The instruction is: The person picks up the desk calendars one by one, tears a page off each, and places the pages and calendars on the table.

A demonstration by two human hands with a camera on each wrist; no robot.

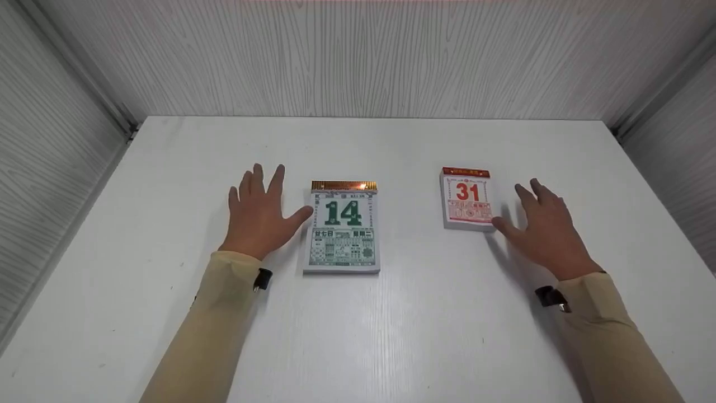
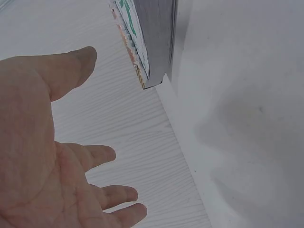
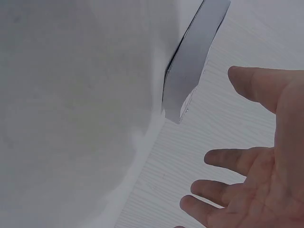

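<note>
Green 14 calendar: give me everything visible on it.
The green 14 calendar is a thick tear-off paper block lying flat on the white table, with a shiny orange-gold binding strip at its far edge. The top sheet shows a large green 14 over small green print. The left hand hovers open beside it, thumb near its left edge; contact is unclear.

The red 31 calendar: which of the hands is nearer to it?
Right. The right hand hovers open just to the right of the red 31 calendar, thumb at its lower right corner. The left hand is farther left, beside the green 14 calendar.
</note>
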